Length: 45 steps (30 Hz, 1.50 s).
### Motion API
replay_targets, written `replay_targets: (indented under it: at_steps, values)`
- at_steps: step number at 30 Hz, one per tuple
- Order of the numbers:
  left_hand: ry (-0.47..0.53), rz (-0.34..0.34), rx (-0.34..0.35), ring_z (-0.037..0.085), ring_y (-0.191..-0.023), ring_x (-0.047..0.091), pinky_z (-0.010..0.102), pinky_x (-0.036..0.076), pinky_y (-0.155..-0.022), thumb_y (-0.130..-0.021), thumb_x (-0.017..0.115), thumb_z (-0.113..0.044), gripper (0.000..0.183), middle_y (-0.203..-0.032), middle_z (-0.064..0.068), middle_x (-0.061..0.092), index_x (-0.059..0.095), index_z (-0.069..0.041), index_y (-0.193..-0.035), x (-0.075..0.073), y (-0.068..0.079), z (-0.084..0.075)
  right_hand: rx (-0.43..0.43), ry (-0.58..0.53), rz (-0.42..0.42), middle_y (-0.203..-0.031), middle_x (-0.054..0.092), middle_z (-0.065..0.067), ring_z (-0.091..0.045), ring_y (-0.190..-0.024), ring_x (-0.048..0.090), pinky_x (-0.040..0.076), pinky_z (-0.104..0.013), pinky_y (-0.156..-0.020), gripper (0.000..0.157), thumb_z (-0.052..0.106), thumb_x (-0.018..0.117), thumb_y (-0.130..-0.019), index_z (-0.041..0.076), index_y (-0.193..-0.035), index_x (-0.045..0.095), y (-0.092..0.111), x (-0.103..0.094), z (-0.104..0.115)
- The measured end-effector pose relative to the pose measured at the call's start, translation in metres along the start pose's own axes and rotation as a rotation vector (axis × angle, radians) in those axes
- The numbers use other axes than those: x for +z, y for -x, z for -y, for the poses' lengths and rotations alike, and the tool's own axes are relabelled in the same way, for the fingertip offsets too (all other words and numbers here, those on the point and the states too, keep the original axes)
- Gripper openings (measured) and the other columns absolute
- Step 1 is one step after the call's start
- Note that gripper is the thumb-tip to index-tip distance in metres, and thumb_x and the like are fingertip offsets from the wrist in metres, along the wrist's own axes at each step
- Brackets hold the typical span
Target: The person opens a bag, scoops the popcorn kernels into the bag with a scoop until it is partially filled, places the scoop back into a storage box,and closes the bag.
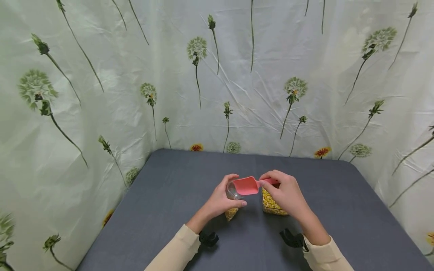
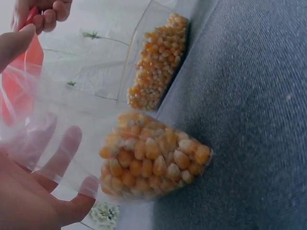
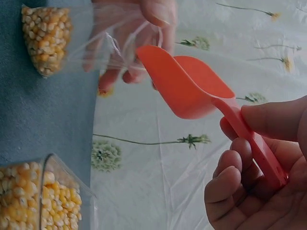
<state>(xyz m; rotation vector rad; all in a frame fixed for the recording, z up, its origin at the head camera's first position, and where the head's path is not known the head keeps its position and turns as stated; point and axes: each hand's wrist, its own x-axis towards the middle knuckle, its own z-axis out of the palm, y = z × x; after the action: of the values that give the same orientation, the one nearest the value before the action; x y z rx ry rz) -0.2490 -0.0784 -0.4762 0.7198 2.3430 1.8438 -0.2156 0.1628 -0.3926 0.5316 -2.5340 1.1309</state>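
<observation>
My left hand (image 1: 219,198) holds the top of a clear plastic bag (image 2: 79,103), thumb and fingers curved around its widened mouth. Corn kernels (image 2: 148,160) fill the bag's lower end, which hangs close to the tabletop. Between thumb and fingers, my right hand (image 1: 286,192) grips the handle of a pinkish-red scoop (image 3: 180,93). The scoop's front lip is at the bag's mouth, overlapping it in the head view. The scoop is tilted, and no kernels show in its bowl.
A clear square container (image 1: 275,212) of yellow corn kernels stands on the dark grey table (image 1: 190,180), beneath and beside my right hand. Behind the table hangs a pale curtain (image 1: 234,82) printed with dandelions. Black straps (image 1: 209,239) sit around both wrists.
</observation>
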Motion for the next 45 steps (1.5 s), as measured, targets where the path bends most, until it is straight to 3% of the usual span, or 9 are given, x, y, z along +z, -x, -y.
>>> replay_targets:
  at_steps: [7,11,17,23,33,45]
  values:
    - [-0.023,0.003,-0.004,0.017,-0.11,0.058,0.034,0.054,-0.082,-0.079,0.088,-0.03,0.079,-0.123,-0.003,0.058,0.043,-0.031,-0.144,-0.006,-0.002,0.003,0.006,0.005,-0.038,-0.081,0.065,0.004,-0.018,-0.062,0.054,0.044,-0.03,-0.054,0.005,0.021,0.076,-0.093,0.02,-0.097,0.074,-0.008,-0.024,-0.003]
    - [-0.06,0.012,-0.006,0.017,-0.111,0.057,0.037,0.051,-0.086,-0.082,0.086,-0.028,0.076,-0.123,-0.002,0.058,0.043,-0.026,-0.144,-0.009,-0.004,-0.003,0.008,0.032,-0.085,-0.075,0.063,-0.001,-0.018,-0.06,0.051,0.041,-0.03,-0.053,0.006,0.023,0.074,-0.094,0.018,-0.098,0.074,-0.012,-0.042,-0.01]
    - [-0.06,0.007,0.01,0.015,-0.11,0.059,0.039,0.05,-0.089,-0.083,0.085,-0.031,0.067,-0.125,-0.004,0.058,0.048,-0.022,-0.138,-0.009,-0.005,0.003,0.042,0.147,-0.132,-0.076,0.063,0.0,-0.018,-0.062,0.051,0.041,-0.032,-0.054,0.008,0.025,0.073,-0.096,0.017,-0.096,0.074,-0.012,-0.057,-0.026]
    - [-0.067,-0.005,0.057,0.02,-0.11,0.06,0.038,0.052,-0.084,-0.086,0.082,-0.025,0.058,-0.122,-0.004,0.059,0.05,-0.016,-0.132,-0.005,-0.002,0.007,0.123,0.259,-0.088,-0.084,0.068,-0.004,-0.02,-0.07,0.055,0.042,-0.036,-0.058,0.01,0.02,0.069,-0.096,0.011,-0.097,0.074,-0.01,-0.065,-0.041]
    - [-0.051,0.006,0.056,0.019,-0.123,0.054,0.039,0.053,-0.079,-0.089,0.079,-0.025,0.047,-0.122,-0.005,0.058,0.05,-0.023,-0.126,0.0,0.003,0.007,0.224,0.295,-0.021,-0.081,0.067,-0.005,-0.02,-0.064,0.053,0.04,-0.035,-0.054,0.015,0.02,0.065,-0.096,0.007,-0.1,0.073,-0.01,-0.067,-0.054]
    - [-0.046,0.017,0.056,0.018,-0.124,0.054,0.039,0.052,-0.079,-0.088,0.08,-0.026,0.052,-0.121,-0.004,0.058,0.049,-0.018,-0.129,-0.001,0.003,0.008,0.169,0.392,0.001,-0.076,0.066,-0.008,-0.019,-0.055,0.048,0.038,-0.034,-0.049,0.01,0.008,0.063,-0.091,0.001,-0.093,0.071,-0.013,-0.052,-0.063]
